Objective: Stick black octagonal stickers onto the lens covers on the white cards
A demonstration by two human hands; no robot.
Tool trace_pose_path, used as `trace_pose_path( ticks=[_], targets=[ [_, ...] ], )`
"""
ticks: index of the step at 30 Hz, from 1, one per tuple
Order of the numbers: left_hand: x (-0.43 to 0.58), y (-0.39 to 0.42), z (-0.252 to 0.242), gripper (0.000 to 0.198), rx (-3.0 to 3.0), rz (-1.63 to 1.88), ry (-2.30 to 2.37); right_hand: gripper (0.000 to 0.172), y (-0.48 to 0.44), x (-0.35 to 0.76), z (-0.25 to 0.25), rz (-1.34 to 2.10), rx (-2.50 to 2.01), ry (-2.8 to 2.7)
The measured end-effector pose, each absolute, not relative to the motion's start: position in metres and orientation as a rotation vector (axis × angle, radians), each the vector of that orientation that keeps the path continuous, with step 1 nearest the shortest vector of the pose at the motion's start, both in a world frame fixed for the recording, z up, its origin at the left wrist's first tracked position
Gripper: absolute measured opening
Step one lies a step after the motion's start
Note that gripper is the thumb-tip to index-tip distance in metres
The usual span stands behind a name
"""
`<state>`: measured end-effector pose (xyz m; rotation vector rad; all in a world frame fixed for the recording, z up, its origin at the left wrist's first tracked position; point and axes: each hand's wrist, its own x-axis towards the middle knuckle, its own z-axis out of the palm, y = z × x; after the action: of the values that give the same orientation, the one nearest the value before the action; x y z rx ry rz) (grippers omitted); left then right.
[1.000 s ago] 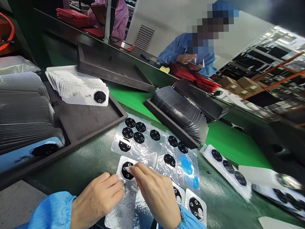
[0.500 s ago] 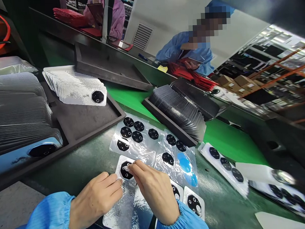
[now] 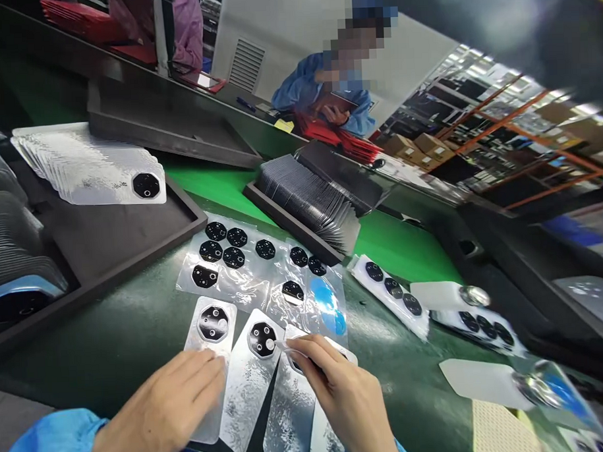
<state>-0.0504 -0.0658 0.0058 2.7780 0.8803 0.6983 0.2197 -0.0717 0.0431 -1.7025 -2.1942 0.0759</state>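
Observation:
Several silver phone back panels fan out on the green table in front of me, each with a black camera lens plate. My left hand (image 3: 174, 398) lies with its fingers flat over the leftmost panel (image 3: 204, 417), below its lens plate (image 3: 212, 323). Thumb and fingers of my right hand (image 3: 336, 383) pinch a small whitish tab (image 3: 282, 346). That tab is by a round white spot on the lens plate (image 3: 260, 334) of the second panel (image 3: 248, 396). Two more panels (image 3: 287, 418) are partly hidden under my right hand.
Clear film sheets (image 3: 244, 287) with black lens plates lie beyond the panels. A dark tray (image 3: 182, 220) with stacked silver panels is at left; a rack of dark panels (image 3: 305, 193) stands behind. Bagged lens plates (image 3: 393, 289) lie right. A co-worker in blue (image 3: 301, 84) sits opposite.
My right hand has moved from the leftmost panel to the second one, uncovering the leftmost lens plate. My left hand's curled fingers have flattened. The view has swung right.

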Motion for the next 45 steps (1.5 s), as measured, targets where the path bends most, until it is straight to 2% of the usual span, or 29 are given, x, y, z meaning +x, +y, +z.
trace_pose_path(
  ticks=[7,20,38,42,45],
  targets=[
    [-0.006,-0.078,0.01,0.03,2.862,0.648,0.888,0.035,-0.069,0.212,0.029,0.113,-1.665,-2.196],
    [-0.004,-0.073,0.0,0.026,2.831,0.608,0.886,0.034,-0.076,0.211,0.026,0.145,-1.637,-2.193],
    [-0.006,-0.074,-0.008,0.028,2.791,0.556,0.926,0.034,-0.081,0.206,0.02,-0.055,-1.585,-2.332],
    [-0.005,-0.075,-0.008,0.024,2.767,0.593,0.941,0.039,-0.083,0.203,0.021,-0.132,-1.574,-2.4],
    [-0.005,-0.073,-0.006,0.021,2.745,0.639,0.946,0.037,-0.08,0.205,0.021,-0.094,-1.551,-2.388]
  ],
)
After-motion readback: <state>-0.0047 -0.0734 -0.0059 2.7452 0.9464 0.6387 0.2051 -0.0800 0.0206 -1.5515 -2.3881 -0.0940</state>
